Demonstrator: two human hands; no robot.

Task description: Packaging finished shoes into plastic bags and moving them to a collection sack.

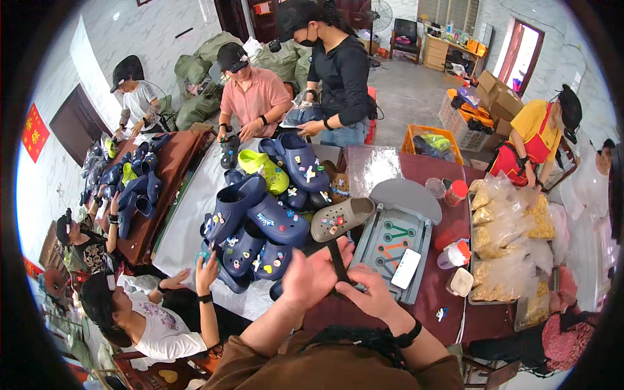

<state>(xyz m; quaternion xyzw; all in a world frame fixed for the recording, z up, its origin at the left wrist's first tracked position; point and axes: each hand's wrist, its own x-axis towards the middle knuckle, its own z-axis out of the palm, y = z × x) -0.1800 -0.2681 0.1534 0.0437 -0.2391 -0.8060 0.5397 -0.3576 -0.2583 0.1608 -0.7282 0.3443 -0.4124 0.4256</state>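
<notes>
A black strap (pixel 337 261) lies across the palm of my left hand (pixel 311 274), which is turned up with its fingers stretched out. The fingers of my right hand (pixel 370 294) pinch the strap's lower end; a black band (pixel 409 333) circles that wrist. Just beyond my left hand is a heap of navy clogs (pixel 278 220) with colourful charms. A lime clog (pixel 264 171) sits among them, and a grey-beige clog (pixel 342 220) rests at the heap's right side. Right of my hands, a white phone (pixel 406 268) lies on a grey plastic case (pixel 426 229) holding green, orange and dark pieces.
Trays of bagged yellow pieces (pixel 510 240) stand at the right. Nearer are a red-lidded jar (pixel 453 255), a small tub (pixel 459 282) and a loose charm (pixel 442 314). An orange crate (pixel 431 144) is beyond. Co-workers surround the tables; one at left (pixel 166 328) reaches toward the clogs.
</notes>
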